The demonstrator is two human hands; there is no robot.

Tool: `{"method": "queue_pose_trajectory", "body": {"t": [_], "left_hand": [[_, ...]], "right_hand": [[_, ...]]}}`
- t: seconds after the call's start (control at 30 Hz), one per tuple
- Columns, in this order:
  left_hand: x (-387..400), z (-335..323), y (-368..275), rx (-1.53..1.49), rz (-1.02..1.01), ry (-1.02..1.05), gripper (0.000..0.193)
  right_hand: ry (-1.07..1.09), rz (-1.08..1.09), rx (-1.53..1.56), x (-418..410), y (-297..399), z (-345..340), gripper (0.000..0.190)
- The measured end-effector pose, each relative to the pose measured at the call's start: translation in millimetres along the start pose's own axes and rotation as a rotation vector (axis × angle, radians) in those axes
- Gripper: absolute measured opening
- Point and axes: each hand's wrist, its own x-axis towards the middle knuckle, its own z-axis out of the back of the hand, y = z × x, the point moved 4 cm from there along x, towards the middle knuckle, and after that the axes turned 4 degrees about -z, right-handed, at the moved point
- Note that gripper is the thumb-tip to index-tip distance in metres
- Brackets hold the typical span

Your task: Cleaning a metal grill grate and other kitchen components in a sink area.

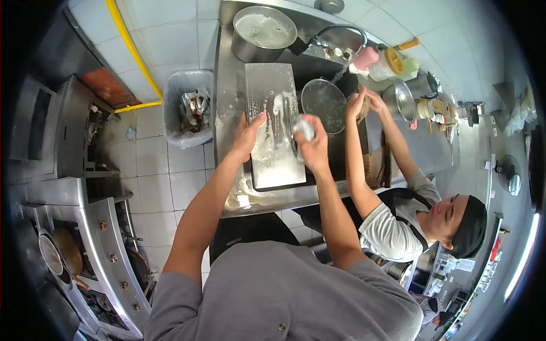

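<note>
A long flat stainless steel panel [277, 166] with soap suds on it rests at the left edge of the sink. My left hand [247, 136] holds its left side, thumb on the top face. In my right hand [312, 145] is a whitish scrubbing pad [303, 129], blurred, at the panel's right edge. A dark handle-like shape stands by the suds near that hand; its form is unclear. Right of the panel, a round pot or bowl of water [324, 104] sits in the sink under a running faucet [347, 27].
A large pot of cloudy liquid [263, 32] stands behind the panel. A lined trash bin [187, 138] is at the left. Close on the right, a co-worker [396, 221] reaches both hands over the sink. Metal bowls [399, 100] and containers line the back right. A stove [85, 238] stands lower left.
</note>
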Motion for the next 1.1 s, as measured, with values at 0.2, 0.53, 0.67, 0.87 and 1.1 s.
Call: {"method": "queue_pose_trajectory", "body": {"t": [0.2,0.53,0.67,0.87,1.1], "left_hand": [[-3.8,-27.8,-13.9,0.007,-0.039,0.074,0.07],[-1.0,-18.3,-6.7,0.06,-0.16,0.026,0.074],[1.5,-19.5,-6.3,0.037,-0.136,0.088,0.072],[-2.4,-24.3,-3.5,0.023,-0.146,0.061,0.07],[-2.3,-42.0,2.2,-0.05,-0.093,0.022,0.081]], "right_hand": [[-0.181,0.066,-0.297,142.8,24.7,-14.3,0.044],[-0.047,0.002,-0.071,27.2,5.6,6.2,0.028],[-0.121,0.075,-0.176,94.8,13.5,-6.6,0.037],[-0.099,0.277,-0.732,164.2,49.1,-70.2,0.043],[-0.073,0.387,-0.891,103.5,62.7,-96.1,0.058]]}}
